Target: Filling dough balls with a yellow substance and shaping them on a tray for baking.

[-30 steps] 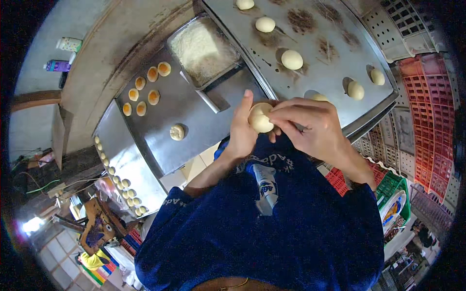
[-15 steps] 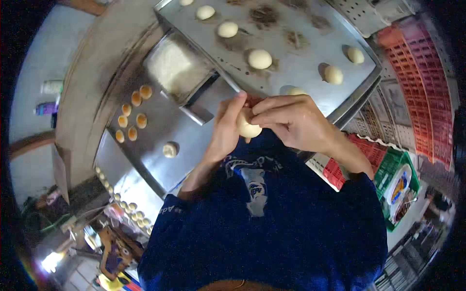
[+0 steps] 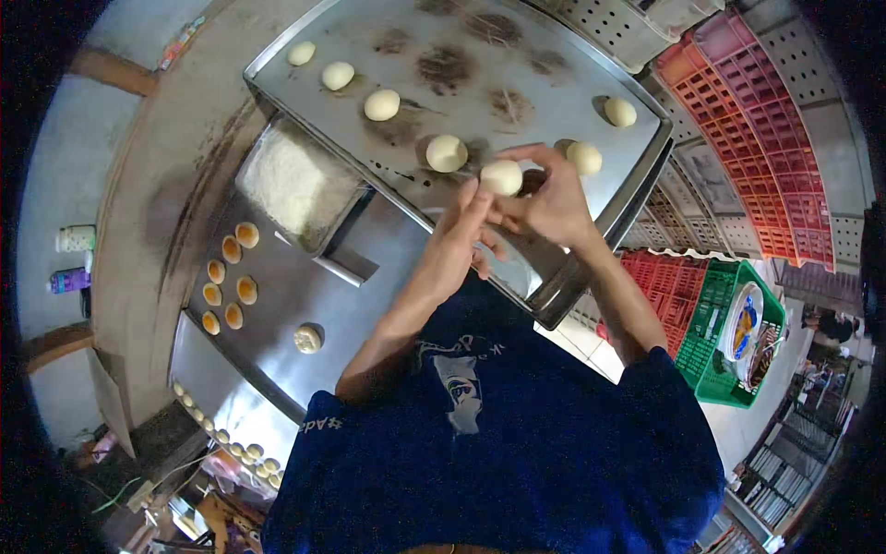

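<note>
A smooth pale dough ball [image 3: 501,177] sits between the thumb and curved fingers of my right hand [image 3: 554,201], over the near side of a metal baking tray [image 3: 526,92]. My left hand [image 3: 452,242] is beside it, its thumb tip close to or touching the ball's lower left. The other left fingers are bent and apart, with nothing visible in them. More dough balls stand on the tray, among them one [image 3: 447,153] left of my hands and one [image 3: 583,158] behind my right hand. Dark stains mark the tray's middle.
Left of the tray, a container of white flour [image 3: 300,189] stands on the metal table [image 3: 281,295]. Several orange-topped yolk halves [image 3: 246,234] and a flattened dough piece [image 3: 307,339] lie there. Red crates [image 3: 738,138] and a green crate [image 3: 701,332] are at right.
The dough ball, pinched by both hands near my chest, has moved away from me over the tray and is now in my right fingers. My left fingers have loosened. The view has shifted.
</note>
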Available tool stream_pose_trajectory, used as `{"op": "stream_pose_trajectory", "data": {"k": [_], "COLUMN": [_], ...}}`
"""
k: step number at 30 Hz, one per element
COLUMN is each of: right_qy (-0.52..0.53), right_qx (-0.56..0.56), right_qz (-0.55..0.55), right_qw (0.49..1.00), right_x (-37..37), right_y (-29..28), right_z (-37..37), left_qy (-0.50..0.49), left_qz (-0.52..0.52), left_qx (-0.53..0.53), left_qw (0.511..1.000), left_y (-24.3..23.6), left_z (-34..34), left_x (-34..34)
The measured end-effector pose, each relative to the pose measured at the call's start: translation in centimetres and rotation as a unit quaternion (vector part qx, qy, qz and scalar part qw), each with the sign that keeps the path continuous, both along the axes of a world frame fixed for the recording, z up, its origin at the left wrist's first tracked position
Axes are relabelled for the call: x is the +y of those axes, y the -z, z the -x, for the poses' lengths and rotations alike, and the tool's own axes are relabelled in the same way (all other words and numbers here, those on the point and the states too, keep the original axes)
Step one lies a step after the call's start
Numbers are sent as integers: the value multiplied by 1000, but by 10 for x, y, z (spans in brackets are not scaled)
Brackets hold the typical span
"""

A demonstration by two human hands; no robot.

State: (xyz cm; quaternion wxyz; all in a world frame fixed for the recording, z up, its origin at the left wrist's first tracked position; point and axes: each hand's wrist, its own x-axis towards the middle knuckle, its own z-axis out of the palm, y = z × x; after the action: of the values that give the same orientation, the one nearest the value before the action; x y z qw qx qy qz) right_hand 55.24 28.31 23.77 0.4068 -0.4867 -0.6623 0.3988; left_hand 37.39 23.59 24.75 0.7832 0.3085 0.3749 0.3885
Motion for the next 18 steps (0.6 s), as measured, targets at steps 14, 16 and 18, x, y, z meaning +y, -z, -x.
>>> {"op": "stream_pose_trajectory", "data": {"k": [14,16,18], "right_qy": [168,146,130], "right_qx": [-435,-433,-447], "right_qz": [-107,-108,-76], "right_qw": [878,883,882], "right_x": [139,137,144], "right_y": [45,32,33], "right_z": [-47,-34,-31], "left_qy": [-319,-394,-456], "left_qz": [78,106,125], "left_qx": [148,211,245], "left_qw": [933,888,847], "left_y": [79,96,86], "left_z": [196,238,259], "left_x": [-147,-177,-193]}}
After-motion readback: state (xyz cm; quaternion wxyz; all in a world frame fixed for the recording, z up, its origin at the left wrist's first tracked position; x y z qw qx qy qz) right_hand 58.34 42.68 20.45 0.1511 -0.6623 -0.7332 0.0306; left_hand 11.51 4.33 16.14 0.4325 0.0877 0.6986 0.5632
